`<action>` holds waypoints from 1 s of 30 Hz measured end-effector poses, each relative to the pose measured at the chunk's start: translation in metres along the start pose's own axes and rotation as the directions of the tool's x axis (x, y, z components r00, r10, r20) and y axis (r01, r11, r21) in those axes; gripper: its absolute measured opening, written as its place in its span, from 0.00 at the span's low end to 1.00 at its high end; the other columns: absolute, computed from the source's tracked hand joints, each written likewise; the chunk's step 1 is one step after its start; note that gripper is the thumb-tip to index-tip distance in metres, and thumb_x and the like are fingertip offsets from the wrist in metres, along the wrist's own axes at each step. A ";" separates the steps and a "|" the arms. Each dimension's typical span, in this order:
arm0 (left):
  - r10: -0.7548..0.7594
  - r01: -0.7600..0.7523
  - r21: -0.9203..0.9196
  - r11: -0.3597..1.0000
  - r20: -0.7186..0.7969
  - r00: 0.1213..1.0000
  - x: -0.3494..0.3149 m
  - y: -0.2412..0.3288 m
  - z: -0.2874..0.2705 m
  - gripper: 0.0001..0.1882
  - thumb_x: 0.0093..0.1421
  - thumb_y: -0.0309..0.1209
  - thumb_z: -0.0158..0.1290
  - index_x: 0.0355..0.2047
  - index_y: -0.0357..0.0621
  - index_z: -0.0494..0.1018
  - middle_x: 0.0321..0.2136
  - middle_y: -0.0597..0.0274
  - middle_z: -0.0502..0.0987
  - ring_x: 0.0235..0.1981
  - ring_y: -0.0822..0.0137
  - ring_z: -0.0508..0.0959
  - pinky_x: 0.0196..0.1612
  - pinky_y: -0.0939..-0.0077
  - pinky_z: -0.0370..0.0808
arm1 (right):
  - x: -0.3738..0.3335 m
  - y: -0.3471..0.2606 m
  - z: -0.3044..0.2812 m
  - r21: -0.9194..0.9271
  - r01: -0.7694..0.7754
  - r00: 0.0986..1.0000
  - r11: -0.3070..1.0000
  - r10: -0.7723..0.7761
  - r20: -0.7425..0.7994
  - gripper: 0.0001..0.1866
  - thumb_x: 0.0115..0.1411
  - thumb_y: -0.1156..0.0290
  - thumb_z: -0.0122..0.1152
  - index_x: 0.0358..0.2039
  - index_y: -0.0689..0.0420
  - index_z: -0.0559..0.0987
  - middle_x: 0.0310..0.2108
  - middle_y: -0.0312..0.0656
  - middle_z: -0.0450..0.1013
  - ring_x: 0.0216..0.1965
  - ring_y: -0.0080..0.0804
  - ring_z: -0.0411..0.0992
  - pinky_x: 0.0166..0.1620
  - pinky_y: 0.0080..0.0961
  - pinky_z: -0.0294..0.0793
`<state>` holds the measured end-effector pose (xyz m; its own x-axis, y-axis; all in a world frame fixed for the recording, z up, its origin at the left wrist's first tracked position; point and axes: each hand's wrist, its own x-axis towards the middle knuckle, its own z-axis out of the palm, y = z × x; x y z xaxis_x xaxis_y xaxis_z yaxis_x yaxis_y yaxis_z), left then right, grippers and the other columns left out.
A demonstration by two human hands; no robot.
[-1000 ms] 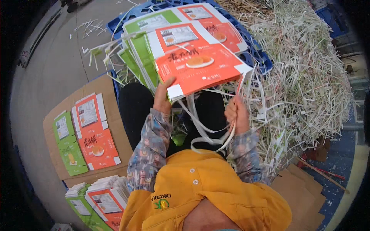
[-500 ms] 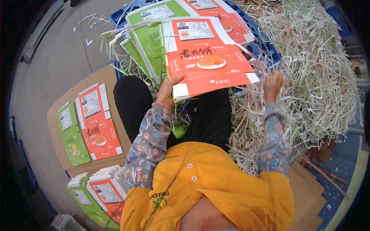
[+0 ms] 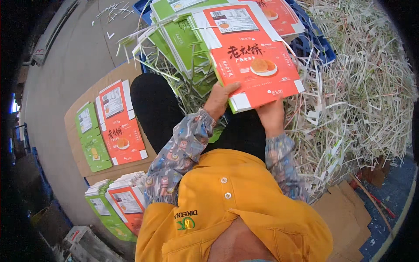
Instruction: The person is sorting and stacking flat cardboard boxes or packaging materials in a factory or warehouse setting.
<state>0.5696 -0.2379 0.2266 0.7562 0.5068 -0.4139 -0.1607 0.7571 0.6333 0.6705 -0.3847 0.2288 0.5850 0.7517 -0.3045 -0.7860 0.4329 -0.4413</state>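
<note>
My left hand [image 3: 221, 99] grips the near left corner of a stack of flat carton blanks, thumb on top. The uppermost blank [image 3: 262, 50] is red-orange with white flaps, a printed label panel and a picture of round pastries; a green edge shows beneath it. My right hand [image 3: 273, 117] reaches under the near edge of this stack, its fingers hidden by the cardboard. Green carton blanks [image 3: 185, 39] lie fanned just beyond my left hand, with white paper strips hanging off them. Another red-orange blank [image 3: 283, 22] lies behind.
A large heap of shredded paper strips [image 3: 362, 74] fills the right side. To the left, a cardboard sheet [image 3: 78, 126] bears a green and a red-orange blank. Bundled blanks [image 3: 113, 209] stand below it. Blue pallet edges [image 3: 321, 43] show under the far stacks. Flattened brown cardboard [image 3: 345, 214] lies lower right.
My right hand has come in from the strip heap at the right to under the stack's near edge. My left hand keeps its grip. The whole view has shifted slightly.
</note>
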 end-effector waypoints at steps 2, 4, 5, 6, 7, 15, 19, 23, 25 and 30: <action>-0.005 0.004 0.051 0.999 0.006 1.000 -0.014 0.004 0.000 0.17 0.50 0.30 0.53 0.40 0.35 0.65 0.35 0.59 0.73 0.31 0.70 0.74 0.34 0.76 0.72 | 0.014 0.003 0.007 -0.110 0.024 0.991 0.994 -0.038 -0.129 0.26 0.55 0.58 0.51 0.49 0.58 0.59 0.46 0.42 0.62 0.47 0.33 0.62 0.48 0.37 0.64; -0.189 0.192 0.305 0.933 -0.038 0.981 -0.032 0.021 -0.001 0.16 0.53 0.36 0.50 0.38 0.38 0.67 0.30 0.62 0.73 0.28 0.73 0.72 0.30 0.81 0.70 | 0.019 0.004 0.010 -0.228 0.030 0.966 0.973 -0.087 -0.245 0.25 0.55 0.61 0.52 0.50 0.58 0.59 0.46 0.41 0.62 0.46 0.31 0.63 0.47 0.34 0.65; -0.224 0.224 0.358 0.906 -0.041 0.974 -0.031 0.015 -0.010 0.15 0.55 0.41 0.48 0.34 0.41 0.69 0.22 0.67 0.71 0.20 0.77 0.69 0.24 0.87 0.65 | 0.019 0.004 0.011 -0.252 0.048 0.961 0.967 -0.114 -0.251 0.24 0.54 0.64 0.52 0.49 0.58 0.59 0.45 0.41 0.62 0.46 0.31 0.63 0.46 0.32 0.66; -0.223 0.227 0.356 0.906 -0.053 0.973 -0.032 0.011 -0.017 0.15 0.55 0.41 0.48 0.34 0.41 0.69 0.22 0.67 0.71 0.20 0.77 0.69 0.24 0.87 0.65 | 0.016 0.008 0.011 -0.276 0.060 0.957 0.959 -0.133 -0.257 0.24 0.54 0.66 0.52 0.49 0.59 0.59 0.45 0.41 0.62 0.45 0.31 0.64 0.46 0.31 0.66; -0.254 0.237 0.393 0.888 -0.010 0.967 -0.031 0.009 -0.023 0.14 0.55 0.40 0.48 0.31 0.42 0.69 0.19 0.69 0.70 0.18 0.78 0.67 0.21 0.87 0.63 | 0.017 0.010 0.009 -0.273 0.049 0.958 0.961 -0.123 -0.259 0.24 0.54 0.66 0.52 0.49 0.59 0.59 0.45 0.41 0.62 0.45 0.31 0.64 0.46 0.31 0.66; -0.103 -0.227 0.894 0.386 0.286 0.953 -0.028 0.035 -0.070 0.09 0.51 0.36 0.50 0.23 0.43 0.72 0.16 0.64 0.71 0.15 0.72 0.69 0.18 0.80 0.63 | 0.030 -0.060 -0.007 -0.477 0.198 0.902 0.856 -0.350 -0.254 0.22 0.52 0.70 0.53 0.46 0.64 0.63 0.43 0.44 0.66 0.41 0.34 0.68 0.44 0.31 0.69; 0.027 -0.025 0.666 -0.746 0.067 0.997 -0.023 0.068 -0.142 0.07 0.47 0.30 0.48 0.26 0.46 0.75 0.22 0.56 0.75 0.23 0.59 0.76 0.27 0.71 0.70 | 0.022 -0.134 0.000 -0.482 0.207 0.905 0.852 -0.353 -0.236 0.21 0.50 0.72 0.53 0.44 0.65 0.64 0.42 0.45 0.67 0.40 0.34 0.69 0.42 0.31 0.70; 0.017 0.139 0.530 -0.837 -0.229 0.973 -0.030 0.067 -0.183 0.08 0.46 0.33 0.50 0.24 0.45 0.74 0.24 0.57 0.75 0.26 0.58 0.76 0.33 0.62 0.70 | 0.010 -0.152 0.029 -0.467 0.250 0.917 0.848 -0.363 -0.167 0.22 0.50 0.72 0.54 0.45 0.65 0.63 0.42 0.46 0.67 0.40 0.35 0.69 0.43 0.31 0.70; -0.069 -0.031 0.686 -0.726 -0.029 0.997 -0.029 0.066 -0.167 0.12 0.45 0.37 0.52 0.27 0.42 0.73 0.26 0.53 0.75 0.29 0.58 0.76 0.34 0.62 0.69 | 0.010 -0.149 0.021 -0.498 0.252 0.904 0.830 -0.386 -0.185 0.22 0.50 0.72 0.54 0.45 0.65 0.63 0.42 0.46 0.67 0.40 0.35 0.69 0.42 0.31 0.70; -0.039 -0.111 0.911 0.397 0.138 0.990 0.007 0.075 -0.047 0.29 0.49 0.47 0.52 0.43 0.36 0.65 0.33 0.56 0.71 0.34 0.66 0.71 0.35 0.74 0.68 | 0.001 -0.123 0.019 -0.629 0.215 0.882 0.747 -0.425 -0.204 0.23 0.51 0.70 0.53 0.47 0.63 0.62 0.43 0.44 0.66 0.42 0.35 0.68 0.46 0.30 0.67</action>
<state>0.5327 -0.1586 0.2405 0.8422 0.4149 -0.3445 0.4302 -0.1317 0.8931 0.7639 -0.4282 0.2991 0.8910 0.3768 -0.2533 -0.3362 0.1725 -0.9259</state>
